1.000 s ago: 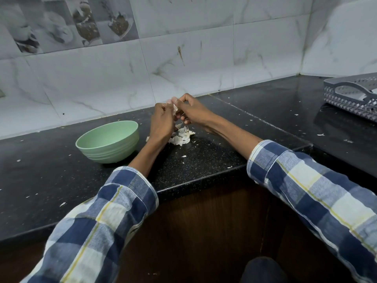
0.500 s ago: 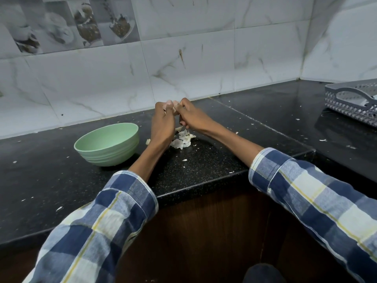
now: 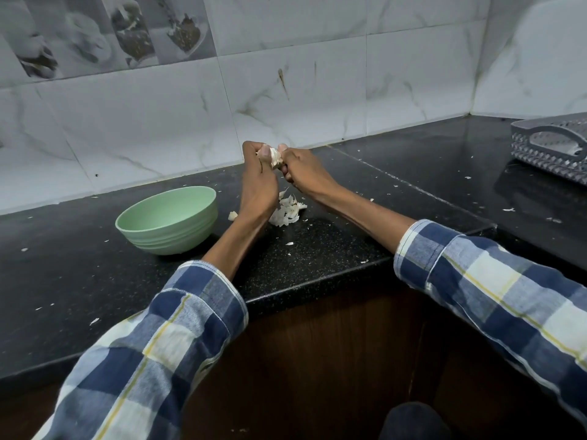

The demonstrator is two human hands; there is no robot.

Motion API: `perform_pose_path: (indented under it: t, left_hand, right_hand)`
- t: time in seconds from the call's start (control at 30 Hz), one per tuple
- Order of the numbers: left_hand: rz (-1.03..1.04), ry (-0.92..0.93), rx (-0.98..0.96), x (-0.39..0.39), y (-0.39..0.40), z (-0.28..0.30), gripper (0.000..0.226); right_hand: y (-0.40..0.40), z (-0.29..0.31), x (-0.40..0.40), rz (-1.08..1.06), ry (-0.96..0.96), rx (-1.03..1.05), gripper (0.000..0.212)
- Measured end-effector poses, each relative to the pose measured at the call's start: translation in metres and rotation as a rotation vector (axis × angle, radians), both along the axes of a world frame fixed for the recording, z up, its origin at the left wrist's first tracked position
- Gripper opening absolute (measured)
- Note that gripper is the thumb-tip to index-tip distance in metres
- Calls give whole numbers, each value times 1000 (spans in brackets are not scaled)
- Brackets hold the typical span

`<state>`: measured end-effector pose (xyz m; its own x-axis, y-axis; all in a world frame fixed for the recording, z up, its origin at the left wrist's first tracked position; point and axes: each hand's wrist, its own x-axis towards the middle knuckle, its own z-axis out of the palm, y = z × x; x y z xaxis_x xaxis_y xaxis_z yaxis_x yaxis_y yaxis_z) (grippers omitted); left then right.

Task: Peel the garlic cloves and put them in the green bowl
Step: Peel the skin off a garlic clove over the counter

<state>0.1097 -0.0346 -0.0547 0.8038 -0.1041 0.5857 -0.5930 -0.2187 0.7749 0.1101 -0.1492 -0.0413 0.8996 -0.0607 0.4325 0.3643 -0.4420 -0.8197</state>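
Counter (image 3: 317,258): black speckled stone, dotted with small white flakes, running along a marble-tiled wall.
Grey basket (image 3: 552,150): perforated plastic with a handle slot, far to the right of the green bowl, near the wall corner.
Green bowl (image 3: 166,220): pale green, ribbed on the outside, upright on the counter; its inside as far as visible shows nothing in it.
Left hand (image 3: 258,182): just right of the green bowl and raised above the counter, fingers curled round the garlic clove.
Right hand (image 3: 303,173): further right of the green bowl, touching the left hand, fingers and thumb pinching the same clove.
Peel pile (image 3: 287,211): papery white skins heaped on the counter right of the green bowl, under the hands.
Garlic clove (image 3: 273,157): off-white, with loose ragged skin, held between both hands, above the counter and right of the green bowl.
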Motion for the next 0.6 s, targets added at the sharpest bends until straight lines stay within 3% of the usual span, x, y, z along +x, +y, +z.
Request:
perform_pose_path:
  t: [0.3,0.6]
  left_hand:
    - [9,61,11,4,4,-1,30]
    - [-5,177,-197,10,8,3,35]
  right_hand:
    - [-7,-3,2,66,51,-23,45]
    - [-6,4,-5,205,175,59,50]
